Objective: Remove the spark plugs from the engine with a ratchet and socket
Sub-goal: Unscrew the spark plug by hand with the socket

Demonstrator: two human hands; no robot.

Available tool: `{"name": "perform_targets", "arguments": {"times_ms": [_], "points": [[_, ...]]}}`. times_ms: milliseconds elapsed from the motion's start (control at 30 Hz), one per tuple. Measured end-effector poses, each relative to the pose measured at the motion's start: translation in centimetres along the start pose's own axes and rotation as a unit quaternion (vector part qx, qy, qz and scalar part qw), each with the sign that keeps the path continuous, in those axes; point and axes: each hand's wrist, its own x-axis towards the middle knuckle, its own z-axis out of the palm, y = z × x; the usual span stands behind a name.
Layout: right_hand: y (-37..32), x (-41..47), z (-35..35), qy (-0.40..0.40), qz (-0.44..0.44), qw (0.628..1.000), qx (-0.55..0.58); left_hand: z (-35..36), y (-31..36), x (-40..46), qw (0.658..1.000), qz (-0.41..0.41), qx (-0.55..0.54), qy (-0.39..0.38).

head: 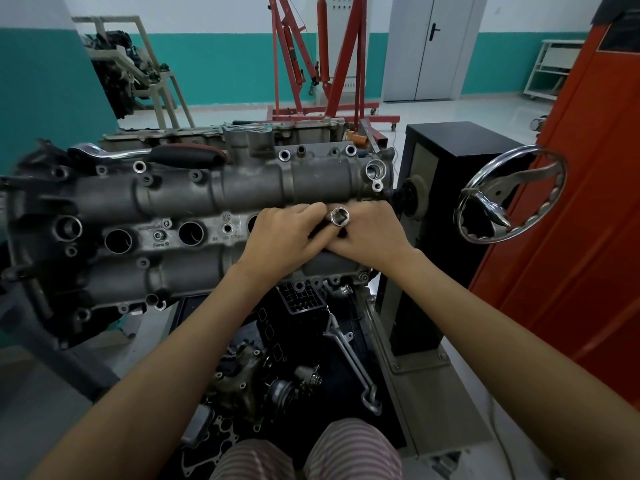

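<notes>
The socket (339, 216) is between both hands, its open end facing up toward the camera, over the right end of the engine (207, 202). The right hand (367, 237) curls around it; the left hand (284, 240) pinches the dark part below it. The ratchet (149, 154) lies at about 10 o'clock, its long axis left-right, nearer to the left hand. Open plug wells (190, 233) are at 9 o'clock.

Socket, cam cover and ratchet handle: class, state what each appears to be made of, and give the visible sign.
Socket: polished, probably chromed steel; mirror-bright rim.
Cam cover: cast metal, likely aluminium; dull grey, grainy, moulded ribs.
Ratchet handle: chromed metal shank with a matte black-and-red grip, probably rubber or plastic.
</notes>
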Motion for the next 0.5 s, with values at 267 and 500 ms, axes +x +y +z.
{"name": "perform_targets", "arguments": {"times_ms": [267,500], "points": [[-0.31,-0.05,-0.06,-0.021,0.001,0.999,0.041,-0.11,0.31,0.01,1.0,-0.002,-0.013,0.007],[-0.07,-0.04,0.05,-0.029,0.009,1.0,-0.001,-0.07,0.27,0.12,1.0,0.009,0.016,-0.002]]}}
